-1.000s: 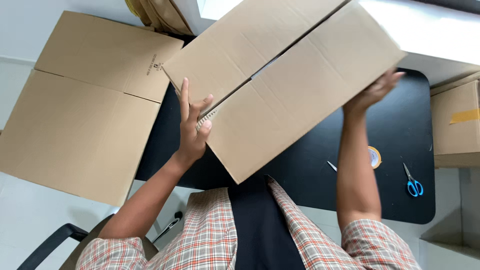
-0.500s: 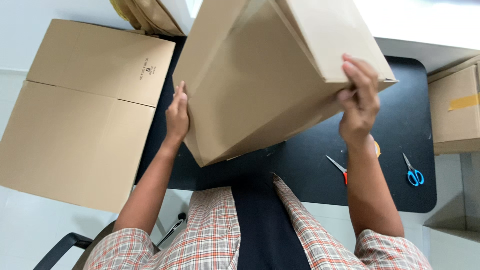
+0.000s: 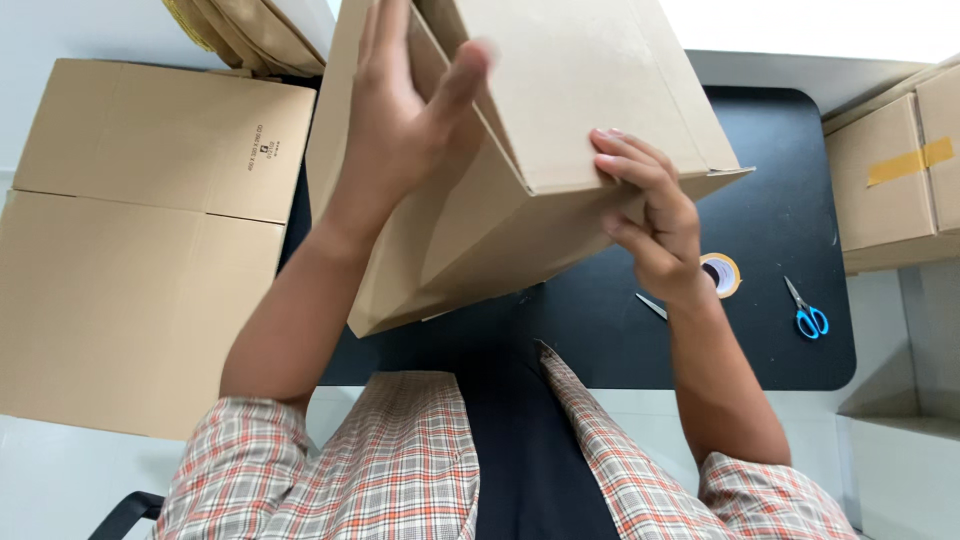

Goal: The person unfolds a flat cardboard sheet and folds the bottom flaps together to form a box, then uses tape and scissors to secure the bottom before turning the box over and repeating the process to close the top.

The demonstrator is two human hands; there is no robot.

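1. The cardboard box (image 3: 560, 150) is held up off the black tabletop (image 3: 780, 330), tilted, filling the upper middle of the view from 11 to 1 o'clock, its lower corner hanging just above the tabletop's near edge.
2. The left hand (image 3: 400, 130) lies flat and spread against the box's side panel at 12 o'clock, fingers pointing up; its grip is wide, a pressing palm and not a clamp.
3. The right hand (image 3: 650, 215) wraps the folded edge of the box at 2 o'clock, fingers curled over the flap; its grip is narrow and holding the cardboard.
4. To handle the box well here, I judge that the flat palm should brace the panel while the right hand's fingers keep the flap square along its crease, so the walls do not skew.
5. A roll of tape (image 3: 722, 274) lies on the tabletop just beside the right wrist at 3 o'clock, and blue-handled scissors (image 3: 808, 312) lie farther out the same way.
6. A large flattened carton (image 3: 140, 250) lies at 9 o'clock, overlapping the tabletop's left edge; a taped box (image 3: 890, 180) sits at 3 o'clock. Both crowd the room for swinging the held box.
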